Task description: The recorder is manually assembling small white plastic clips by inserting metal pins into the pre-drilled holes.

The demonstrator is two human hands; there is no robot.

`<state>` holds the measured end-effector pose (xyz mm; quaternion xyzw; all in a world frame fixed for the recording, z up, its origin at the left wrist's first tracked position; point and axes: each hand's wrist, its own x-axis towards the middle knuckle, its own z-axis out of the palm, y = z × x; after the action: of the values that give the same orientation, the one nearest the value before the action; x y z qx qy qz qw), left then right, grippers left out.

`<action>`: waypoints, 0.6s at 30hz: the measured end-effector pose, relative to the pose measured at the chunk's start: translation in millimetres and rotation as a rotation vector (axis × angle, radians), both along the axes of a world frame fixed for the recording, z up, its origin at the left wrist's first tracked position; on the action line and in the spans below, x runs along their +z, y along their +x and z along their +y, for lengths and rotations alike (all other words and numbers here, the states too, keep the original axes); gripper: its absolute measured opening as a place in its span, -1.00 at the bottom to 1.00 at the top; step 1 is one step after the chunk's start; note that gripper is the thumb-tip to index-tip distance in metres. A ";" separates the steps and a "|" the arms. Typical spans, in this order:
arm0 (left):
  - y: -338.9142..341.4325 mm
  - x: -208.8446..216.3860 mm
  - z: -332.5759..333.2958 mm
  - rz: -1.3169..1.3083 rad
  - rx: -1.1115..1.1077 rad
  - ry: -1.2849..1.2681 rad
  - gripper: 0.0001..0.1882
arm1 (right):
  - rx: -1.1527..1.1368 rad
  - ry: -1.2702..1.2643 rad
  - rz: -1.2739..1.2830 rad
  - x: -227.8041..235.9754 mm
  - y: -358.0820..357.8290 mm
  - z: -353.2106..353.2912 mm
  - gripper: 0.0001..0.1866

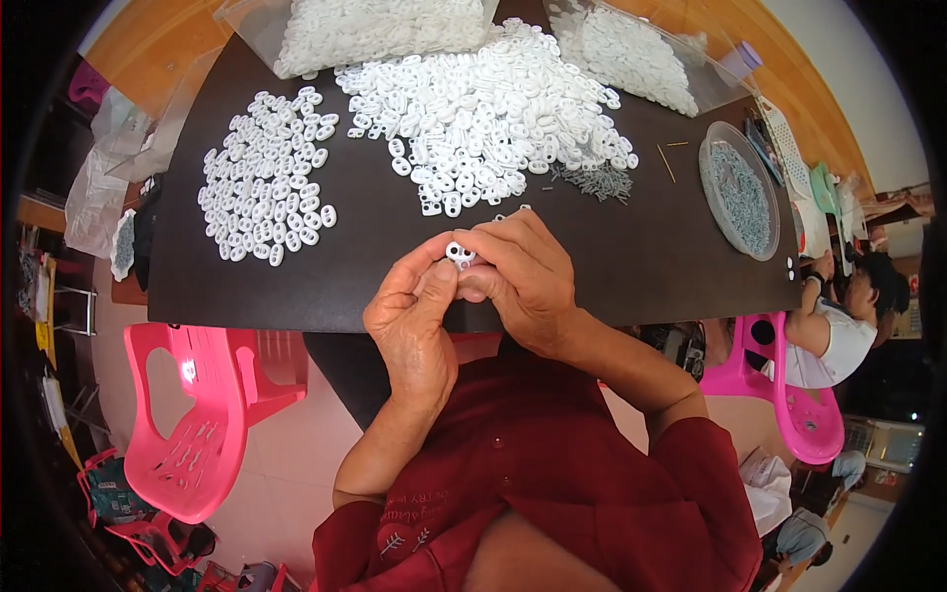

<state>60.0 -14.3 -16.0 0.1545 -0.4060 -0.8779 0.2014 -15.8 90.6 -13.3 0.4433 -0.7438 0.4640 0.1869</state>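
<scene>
Over the near edge of the dark table, my left hand (pixel 419 306) and my right hand (pixel 523 271) meet at the fingertips. Pinched between them is a small white oval plastic piece with round holes (pixel 459 255). Both hands are closed on it, and the fingers hide part of it. Beyond my hands spreads a big heap of similar white oval pieces (pixel 483 109). A small pile of thin grey pins or screws (pixel 597 182) lies at its right side. To the left is a separate flat group of white pieces (pixel 266 178).
Two clear bins of white pieces, one left (pixel 261 59) and one right (pixel 720 84), stand at the back. A round tray of grey pins (pixel 707 168) sits right, near two thin brass-coloured sticks (pixel 669 164). Pink chairs flank the table (pixel 375 281). A person (pixel 838 326) sits at right.
</scene>
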 end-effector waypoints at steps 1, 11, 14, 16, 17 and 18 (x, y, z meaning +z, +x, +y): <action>0.1 -1.3 0.2 0.013 0.002 -0.019 -0.76 | 0.000 -0.008 0.012 -0.6 0.6 0.2 -0.66; 1.5 -2.9 -1.0 0.027 0.074 -0.236 -0.77 | 0.018 -0.030 -0.058 4.0 4.3 2.2 -0.69; 1.3 -2.8 -2.6 0.066 0.054 -0.244 -0.76 | 0.014 -0.057 -0.032 1.0 5.8 1.4 -0.72; 0.8 -4.4 -3.8 0.082 0.043 -0.273 -0.76 | 0.015 -0.058 -0.031 2.0 5.9 -0.6 -0.72; 0.9 -4.6 -4.6 0.083 0.041 -0.272 -0.76 | 0.014 -0.056 -0.031 2.6 6.7 -1.3 -0.72; 0.9 -4.8 -5.5 0.111 0.046 -0.305 -0.75 | 0.012 -0.056 -0.030 1.9 7.4 -2.0 -0.72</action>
<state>60.9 -19.9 -20.8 0.0825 -0.5193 -0.8084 0.2648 -8.5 88.6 -11.4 0.4355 -0.7305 0.4923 0.1853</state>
